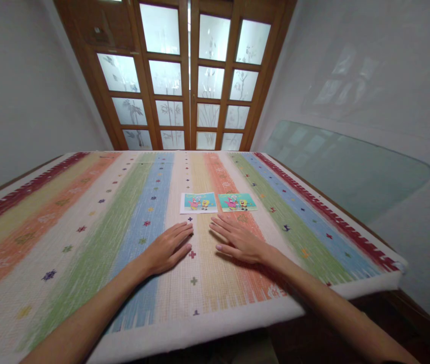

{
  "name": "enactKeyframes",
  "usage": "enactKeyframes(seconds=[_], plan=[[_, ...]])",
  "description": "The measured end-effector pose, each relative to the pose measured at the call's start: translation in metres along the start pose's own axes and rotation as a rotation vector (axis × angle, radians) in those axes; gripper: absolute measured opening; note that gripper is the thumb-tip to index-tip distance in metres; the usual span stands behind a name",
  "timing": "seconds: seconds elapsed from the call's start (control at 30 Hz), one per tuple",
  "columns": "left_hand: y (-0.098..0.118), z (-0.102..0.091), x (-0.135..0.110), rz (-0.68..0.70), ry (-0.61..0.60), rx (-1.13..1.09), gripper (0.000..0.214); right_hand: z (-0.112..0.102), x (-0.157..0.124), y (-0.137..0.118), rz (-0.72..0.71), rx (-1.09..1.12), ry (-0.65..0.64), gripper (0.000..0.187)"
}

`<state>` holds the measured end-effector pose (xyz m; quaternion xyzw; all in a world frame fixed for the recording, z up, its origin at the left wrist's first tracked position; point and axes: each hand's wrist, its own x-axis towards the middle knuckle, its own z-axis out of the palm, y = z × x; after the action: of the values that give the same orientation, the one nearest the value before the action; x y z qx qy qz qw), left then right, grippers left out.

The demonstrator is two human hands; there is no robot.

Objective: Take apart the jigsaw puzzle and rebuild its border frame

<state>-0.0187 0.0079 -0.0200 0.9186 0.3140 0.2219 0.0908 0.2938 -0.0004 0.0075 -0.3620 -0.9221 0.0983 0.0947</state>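
Two cartoon picture cards lie side by side on the striped tablecloth (179,293), a little beyond my fingertips. The left card (199,203) has a white border; the right card (237,202) shows a similar scene of a pink and a yellow figure on turquoise, without a wide border. My left hand (170,247) rests flat on the cloth below the left card, fingers stretched out and holding nothing. Below the right card lies my right hand (240,239), also empty, its fingers spread and pointing inward. A narrow gap separates the two hands.
The padded near edge of the table (207,328) runs under my forearms. Wooden doors with frosted panes (190,91) stand behind the far edge. A greenish glass sheet (344,164) leans along the right wall.
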Motion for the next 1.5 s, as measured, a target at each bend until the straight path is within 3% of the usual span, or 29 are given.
enactKeyframes(seconds=[0.37, 0.83, 1.5], plan=[[0.008, -0.002, 0.004, -0.008, -0.198, 0.068, 0.058, 0.015, -0.001, -0.008, 0.019, 0.033, -0.006, 0.064], [0.009, -0.002, 0.002, -0.045, -0.246, 0.085, 0.061, 0.021, -0.003, -0.005, 0.006, 0.037, 0.031, 0.062], [0.007, -0.001, 0.0, -0.028, -0.219, 0.101, 0.061, 0.019, -0.003, -0.004, -0.008, 0.054, 0.04, 0.062]])
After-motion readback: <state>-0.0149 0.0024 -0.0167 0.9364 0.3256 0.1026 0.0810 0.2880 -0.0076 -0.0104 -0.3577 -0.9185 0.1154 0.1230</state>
